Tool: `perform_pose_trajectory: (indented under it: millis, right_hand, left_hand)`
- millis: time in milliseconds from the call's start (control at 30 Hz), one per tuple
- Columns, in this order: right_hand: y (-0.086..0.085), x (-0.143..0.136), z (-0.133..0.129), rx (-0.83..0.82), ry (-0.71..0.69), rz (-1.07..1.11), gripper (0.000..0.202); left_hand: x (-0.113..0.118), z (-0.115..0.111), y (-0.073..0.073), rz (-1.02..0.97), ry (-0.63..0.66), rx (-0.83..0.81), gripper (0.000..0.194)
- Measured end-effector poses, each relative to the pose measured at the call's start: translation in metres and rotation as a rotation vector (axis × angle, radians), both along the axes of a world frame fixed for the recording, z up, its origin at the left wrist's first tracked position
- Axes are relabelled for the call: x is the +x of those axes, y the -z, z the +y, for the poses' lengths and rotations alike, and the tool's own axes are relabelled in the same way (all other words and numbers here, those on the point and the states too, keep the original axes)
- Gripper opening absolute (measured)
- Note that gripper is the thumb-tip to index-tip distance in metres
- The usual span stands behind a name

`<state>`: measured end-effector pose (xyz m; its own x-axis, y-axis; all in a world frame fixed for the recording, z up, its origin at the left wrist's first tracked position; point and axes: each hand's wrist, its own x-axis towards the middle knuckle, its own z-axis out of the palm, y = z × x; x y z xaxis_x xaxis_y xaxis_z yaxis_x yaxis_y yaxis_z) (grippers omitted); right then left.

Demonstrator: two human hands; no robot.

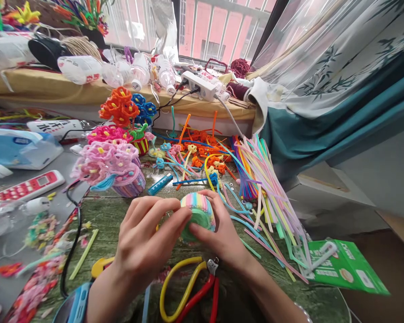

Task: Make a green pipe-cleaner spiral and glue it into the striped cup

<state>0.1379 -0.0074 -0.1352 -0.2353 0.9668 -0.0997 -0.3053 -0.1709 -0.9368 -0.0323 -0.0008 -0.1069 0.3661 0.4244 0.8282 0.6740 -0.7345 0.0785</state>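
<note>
A small round pot of pastel striped pipe cleaners [197, 204], with a pale green end facing me, is held low over the table. My right hand [222, 231] is curled round its right side, thumb on the green end. The fingers of my left hand [148, 233] are closed in a pinch at its left edge; any small piece between the fingertips is hidden. Below the pot lie pliers with red handles [202, 294] and a yellow loop [164, 291]. Left of it stands a purple striped pot [129, 183] with pink pipe-cleaner flowers [104, 161].
Loose pastel pipe cleaners [269, 188] and a green packet [350, 267] lie on the right. Orange pipe-cleaner flowers [202, 139] and a blue lighter [160, 184] are beyond my hands. A black cable [76, 233] crosses the left side. A power strip [198, 85] rests on the sill.
</note>
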Motion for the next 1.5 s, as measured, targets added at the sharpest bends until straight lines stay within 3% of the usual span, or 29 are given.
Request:
perform_pose_trajectory:
  millis: [400,533,600,867,1067,1133,1300,1500]
  right_hand:
    - [-0.007,-0.001,-0.001,0.097,0.075,-0.139,0.044]
    - [-0.008,-0.002,-0.001,0.094,0.096,-0.156,0.039]
    - [-0.009,-0.001,-0.002,0.094,0.098,-0.158,0.039]
    - [-0.002,0.004,-0.001,0.094,0.105,-0.134,0.041]
    - [-0.002,0.004,-0.002,0.105,0.087,-0.127,0.042]
    - [-0.004,0.004,-0.002,0.089,0.078,-0.143,0.044]
    - [-0.008,0.004,-0.001,0.112,0.121,-0.248,0.047]
    - [-0.004,0.004,0.000,0.112,0.118,-0.323,0.052]
  left_hand:
    - [-0.004,-0.006,0.005,0.115,0.053,0.084,0.014]
    - [-0.004,-0.008,0.003,0.182,0.077,0.058,0.020]
    - [-0.003,-0.008,0.002,0.123,0.069,0.024,0.018]
    - [0.009,-0.005,-0.002,-0.252,0.044,-0.297,0.016]
    - [0.014,-0.005,0.003,-0.389,0.143,-0.648,0.015]
    - [0.011,-0.003,0.000,-0.347,0.130,-0.585,0.015]
    - [0.002,0.000,-0.006,-0.083,0.002,-0.194,0.012]
    - [0.003,0.001,-0.003,0.100,-0.030,-0.077,0.011]
